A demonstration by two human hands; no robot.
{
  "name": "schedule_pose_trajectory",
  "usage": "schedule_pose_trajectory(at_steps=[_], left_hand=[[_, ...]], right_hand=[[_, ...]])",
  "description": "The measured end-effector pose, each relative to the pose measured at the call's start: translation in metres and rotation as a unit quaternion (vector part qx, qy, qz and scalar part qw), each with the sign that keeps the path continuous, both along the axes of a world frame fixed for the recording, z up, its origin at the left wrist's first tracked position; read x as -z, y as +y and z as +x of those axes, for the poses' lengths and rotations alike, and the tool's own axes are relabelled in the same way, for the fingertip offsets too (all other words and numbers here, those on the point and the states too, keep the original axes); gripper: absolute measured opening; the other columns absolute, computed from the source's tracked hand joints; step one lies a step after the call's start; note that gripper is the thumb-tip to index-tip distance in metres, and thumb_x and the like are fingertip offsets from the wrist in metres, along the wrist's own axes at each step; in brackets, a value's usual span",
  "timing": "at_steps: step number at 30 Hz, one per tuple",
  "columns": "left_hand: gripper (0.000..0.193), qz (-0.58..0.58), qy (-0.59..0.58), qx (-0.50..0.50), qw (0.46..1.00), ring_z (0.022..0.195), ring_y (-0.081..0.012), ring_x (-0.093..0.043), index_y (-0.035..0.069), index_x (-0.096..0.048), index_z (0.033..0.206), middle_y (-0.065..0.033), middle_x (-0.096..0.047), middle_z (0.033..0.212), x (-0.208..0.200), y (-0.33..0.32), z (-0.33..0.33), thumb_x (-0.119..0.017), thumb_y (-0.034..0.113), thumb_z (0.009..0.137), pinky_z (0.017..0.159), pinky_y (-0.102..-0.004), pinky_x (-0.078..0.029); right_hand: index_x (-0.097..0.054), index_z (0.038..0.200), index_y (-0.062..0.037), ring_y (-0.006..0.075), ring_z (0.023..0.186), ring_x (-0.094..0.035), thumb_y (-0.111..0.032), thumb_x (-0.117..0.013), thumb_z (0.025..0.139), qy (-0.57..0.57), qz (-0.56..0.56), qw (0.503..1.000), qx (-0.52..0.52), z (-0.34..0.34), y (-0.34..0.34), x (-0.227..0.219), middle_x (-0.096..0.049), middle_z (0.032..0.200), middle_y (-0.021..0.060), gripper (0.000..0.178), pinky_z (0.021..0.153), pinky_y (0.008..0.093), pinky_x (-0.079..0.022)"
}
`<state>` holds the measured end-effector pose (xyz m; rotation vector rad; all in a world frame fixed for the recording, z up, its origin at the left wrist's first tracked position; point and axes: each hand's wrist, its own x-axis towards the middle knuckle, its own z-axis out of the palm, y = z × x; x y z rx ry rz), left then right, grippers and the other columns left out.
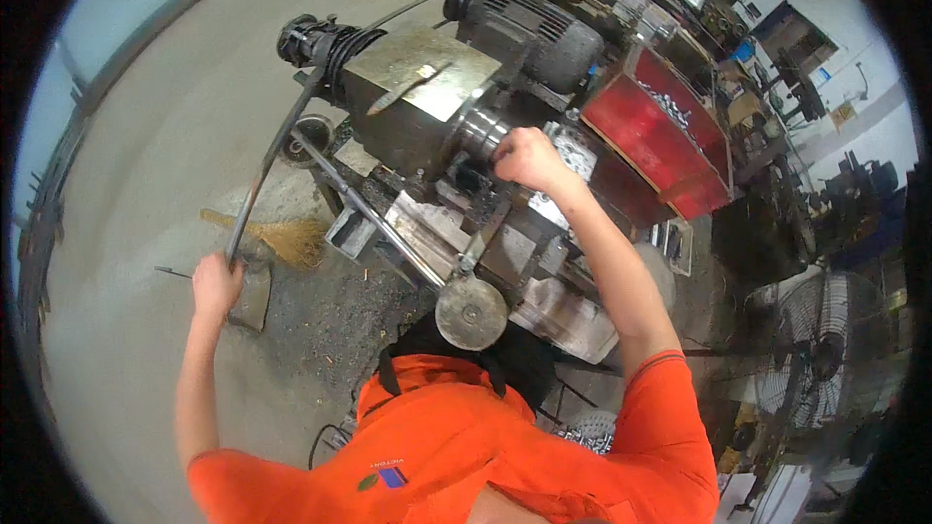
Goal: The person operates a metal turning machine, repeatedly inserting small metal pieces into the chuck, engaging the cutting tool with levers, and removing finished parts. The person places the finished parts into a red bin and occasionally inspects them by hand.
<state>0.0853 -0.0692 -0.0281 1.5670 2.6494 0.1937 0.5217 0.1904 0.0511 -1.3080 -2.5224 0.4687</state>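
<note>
The left hand (216, 277) is being held low and out to the side, its fingers curled closed, the bare forearm running straight down to the shoulder. The right hand (524, 157) is being stretched forward, fisted with knuckles up, the arm nearly fully extended from an orange sleeve.

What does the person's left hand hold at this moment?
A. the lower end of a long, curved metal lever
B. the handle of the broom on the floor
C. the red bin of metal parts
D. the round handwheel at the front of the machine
A: the left hand closes around the lower end of the long curved lever, while the broom lies untouched on the floor beside it.
</note>
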Motion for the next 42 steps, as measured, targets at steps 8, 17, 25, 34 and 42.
schedule_pose_trajectory(at_steps=[8, 17, 25, 34, 42], left_hand=[[0.012, 0.051, 0.296, 0.102, 0.948, 0.056, -0.0312, -0.059, 0.008, -0.051, 0.072, -0.0116, -0.058, 0.061, 0.003, 0.055, -0.189, -0.061, 0.013, 0.071, 0.052, -0.0419, -0.047], [0.015, 0.022, 0.174, -0.033, 0.984, 0.078, -0.0351, -0.063, 0.004, -0.064, 0.087, -0.0192, -0.065, 0.081, -0.006, 0.090, -0.176, -0.058, 0.011, 0.075, 0.070, -0.0447, -0.051], [0.036, 0.050, -0.246, 0.083, 0.964, 0.079, -0.0257, -0.062, -0.001, -0.059, 0.106, -0.0150, -0.066, 0.087, 0.130, 0.143, -0.014, -0.063, 0.023, 0.080, 0.070, -0.0374, -0.049], [0.025, -0.206, 0.192, 0.345, 0.895, 0.086, -0.0282, -0.065, 0.014, -0.063, 0.097, -0.0109, -0.067, 0.091, 0.144, 0.181, 0.071, -0.063, 0.025, 0.074, 0.070, -0.0406, -0.051], [0.033, 0.011, -0.105, 0.243, 0.964, 0.072, -0.0279, -0.065, 0.008, -0.065, 0.102, -0.0125, -0.068, 0.081, 0.123, 0.165, 0.034, -0.068, 0.028, 0.076, 0.065, -0.0385, -0.050]], right_hand=[[-0.071, 0.074, -0.0042, 0.0341, 0.070, -0.062, -0.018, -0.061, 0.055, -0.007, 0.032, 0.999, 0.030, 0.002, -0.005, -0.003, -0.064, 0.076, 0.0190, 0.025, 0.067, 0.0374, -0.050], [-0.071, 0.073, -0.0066, 0.0361, 0.086, -0.059, -0.019, -0.058, 0.055, -0.012, 0.087, 0.996, 0.008, 0.005, -0.012, -0.003, -0.064, 0.093, 0.0167, 0.026, 0.081, 0.0391, -0.048], [-0.068, 0.085, -0.0017, 0.0278, 0.090, -0.058, -0.006, -0.061, 0.053, 0.118, 0.175, 0.976, 0.050, 0.111, -0.100, -0.027, -0.064, 0.091, 0.0098, 0.033, 0.078, 0.0344, -0.048], [-0.068, 0.096, -0.0041, 0.0331, 0.090, -0.062, -0.012, -0.060, 0.060, 0.083, -0.006, 0.901, 0.425, 0.274, -0.241, 0.002, -0.065, 0.086, 0.0186, 0.038, 0.078, 0.0372, -0.048], [-0.061, 0.110, -0.0089, 0.0367, 0.096, -0.058, -0.015, -0.059, 0.068, -0.210, -0.048, 0.736, 0.642, 0.471, -0.421, 0.128, -0.064, 0.100, 0.0178, 0.042, 0.086, 0.0438, -0.045]])
